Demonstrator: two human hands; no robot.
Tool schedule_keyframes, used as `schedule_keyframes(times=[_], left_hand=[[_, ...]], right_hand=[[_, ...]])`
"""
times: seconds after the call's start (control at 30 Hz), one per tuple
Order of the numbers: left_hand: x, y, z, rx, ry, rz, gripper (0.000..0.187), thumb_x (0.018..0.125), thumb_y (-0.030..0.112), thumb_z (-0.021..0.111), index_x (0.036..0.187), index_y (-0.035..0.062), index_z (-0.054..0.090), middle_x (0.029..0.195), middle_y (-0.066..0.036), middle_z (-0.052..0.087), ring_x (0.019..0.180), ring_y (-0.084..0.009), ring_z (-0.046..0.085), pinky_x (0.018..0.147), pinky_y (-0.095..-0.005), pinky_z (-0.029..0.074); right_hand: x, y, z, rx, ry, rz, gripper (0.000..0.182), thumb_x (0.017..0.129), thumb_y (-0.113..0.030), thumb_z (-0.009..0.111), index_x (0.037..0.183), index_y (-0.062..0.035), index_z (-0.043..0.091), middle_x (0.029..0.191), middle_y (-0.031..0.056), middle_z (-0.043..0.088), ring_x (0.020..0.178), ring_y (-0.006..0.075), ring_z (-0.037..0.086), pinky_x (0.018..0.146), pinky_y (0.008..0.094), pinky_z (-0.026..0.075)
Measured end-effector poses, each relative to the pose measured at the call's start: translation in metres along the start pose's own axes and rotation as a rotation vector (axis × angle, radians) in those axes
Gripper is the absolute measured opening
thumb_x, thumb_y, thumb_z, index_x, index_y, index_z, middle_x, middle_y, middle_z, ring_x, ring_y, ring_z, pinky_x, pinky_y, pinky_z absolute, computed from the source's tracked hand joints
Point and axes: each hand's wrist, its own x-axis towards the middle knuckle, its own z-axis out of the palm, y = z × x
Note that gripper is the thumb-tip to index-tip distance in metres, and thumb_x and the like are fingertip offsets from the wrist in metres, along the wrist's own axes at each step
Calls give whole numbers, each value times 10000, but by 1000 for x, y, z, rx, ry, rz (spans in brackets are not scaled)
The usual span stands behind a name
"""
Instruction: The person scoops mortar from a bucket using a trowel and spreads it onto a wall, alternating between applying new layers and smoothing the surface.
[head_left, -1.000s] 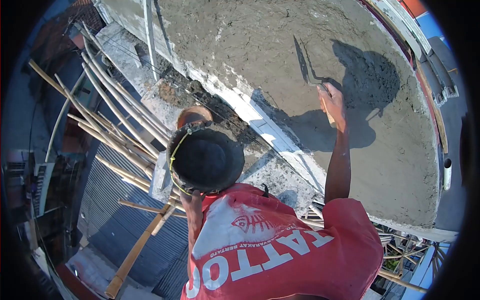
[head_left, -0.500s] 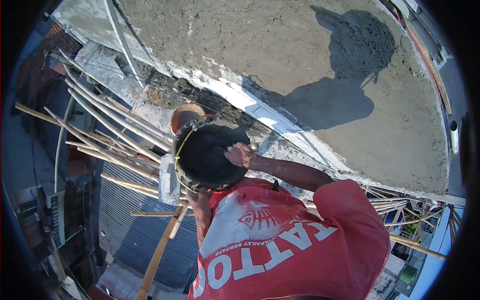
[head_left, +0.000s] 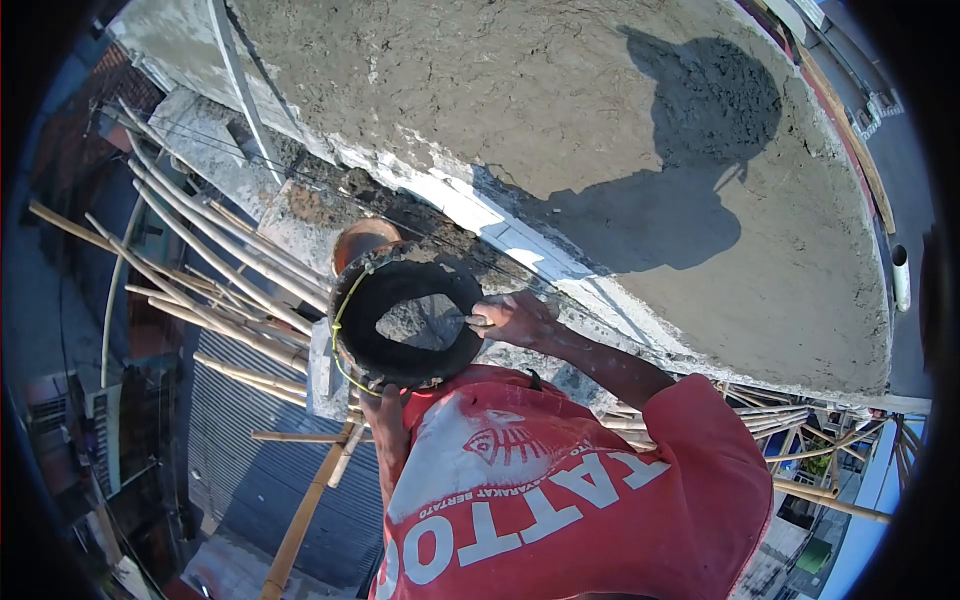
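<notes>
"Inspecting the right hand first: what is its state?"

"Closed around the handle of a trowel. The blade lies over the mouth of the black bucket, carrying a heap of grey mortar."

"And the left hand?"

"At the bucket's near rim, below the yellow cord. Fingers bent against the rim; I cannot tell whether they also grip the cord."

"Bucket position?"

"Directly in front of the red shirt, mouth facing up. Whether anything beneath supports it, I cannot tell."

"Adjacent items?"

"An orange-brown bowl just beyond the bucket, partly hidden by it. A pale block beside it on the left, with bamboo poles farther out."

"Wall condition?"

"The wall bears a rough grey coat, with white patches along its lower edge. A dark shadow falls across the coat."
</notes>
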Motion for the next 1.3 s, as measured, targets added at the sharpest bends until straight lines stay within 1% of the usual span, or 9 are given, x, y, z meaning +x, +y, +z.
schedule_keyframes(times=[0.23,0.47,0.73,0.8,0.9,0.93,0.97,1.1,1.3], left_hand=[[-3,-5,-3,-61,50,-49,455,743,-43,458,1195,-26,411,1061,-119,538,926,-207,575,793,-311,505],[-1,-11,-15,66,45,-22,453,756,-14,460,1206,-16,403,1077,-114,528,944,-209,561,783,-319,497],[-6,3,2,72,11,-48,479,754,-21,458,1228,-19,392,1094,-126,525,953,-212,563,760,-320,511],[-10,11,6,107,-48,-56,488,753,-15,452,1237,-18,392,1104,-128,528,945,-213,568,751,-325,516],[-2,-1,2,169,-120,32,495,754,9,451,1244,-22,393,1104,-131,533,931,-206,571,738,-324,517],[-5,1,6,145,-115,22,496,751,7,453,1242,-29,393,1103,-135,534,932,-203,569,740,-313,510],[-9,2,7,124,-103,10,497,747,5,455,1239,-37,393,1101,-139,535,932,-200,567,742,-303,503],[-2,-12,6,81,-57,20,464,730,-13,468,1187,-59,402,986,-113,537,804,-153,531,718,-276,472],[-8,-6,1,208,6,56,358,720,11,470,1068,-74,466,916,-98,569,820,-161,528,743,-283,440]], right_hand=[[-41,4,-94,801,-192,109,259,803,-282,650,796,-27,612,584,12,528,510,79,505,491,259,415],[-130,60,-210,429,818,418,308,833,-343,599,780,-43,549,545,4,454,481,72,461,450,247,364],[-76,-7,-113,-267,303,358,341,822,-340,573,1079,-116,586,991,150,619,952,316,591,863,406,440],[-11,67,12,-554,701,-85,313,783,-299,589,1056,-145,585,1087,111,589,936,296,589,754,445,458],[48,31,55,-947,361,-104,297,803,-217,511,1025,-26,560,1016,130,578,955,267,565,731,416,466],[62,50,90,-609,577,-164,256,782,-190,518,981,-40,576,884,131,586,900,264,591,681,384,480],[70,25,77,-710,116,-74,216,784,-188,521,932,-46,588,788,129,588,808,264,619,634,371,492],[53,43,112,-100,16,-341,157,764,-212,562,846,-82,597,755,107,609,749,263,634,625,389,507],[4,17,45,-161,124,-3,285,727,-347,615,860,-96,596,796,115,621,755,298,610,643,400,468]])
